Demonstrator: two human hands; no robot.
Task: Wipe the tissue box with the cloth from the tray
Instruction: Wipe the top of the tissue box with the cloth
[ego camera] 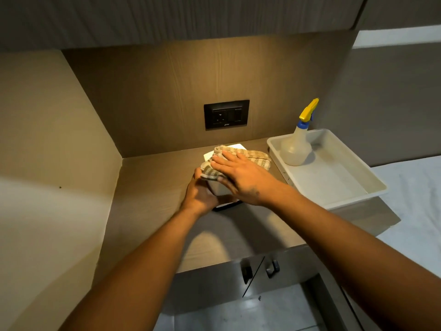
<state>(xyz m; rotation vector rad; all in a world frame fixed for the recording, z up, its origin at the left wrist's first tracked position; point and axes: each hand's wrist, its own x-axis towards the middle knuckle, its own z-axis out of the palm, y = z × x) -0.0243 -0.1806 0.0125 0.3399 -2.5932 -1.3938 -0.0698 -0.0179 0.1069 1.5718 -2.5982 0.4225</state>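
Note:
A white tissue box (218, 188) with a dark base stands on the wooden counter (148, 187), mostly hidden by my hands. A beige striped cloth (253, 156) lies over its top. My right hand (241, 177) presses flat on the cloth, fingers spread, thumb over the box's near edge. My left hand (200, 194) grips the box's left side and steadies it. The white tray (343, 182) sits to the right of the box.
A translucent spray bottle (297, 146) with a yellow and blue trigger stands in the tray's far corner. A black wall socket (226, 114) is behind the box. Cabinet doors with dark handles (260, 271) lie below the counter edge. A white bed sheet (415, 194) is at right.

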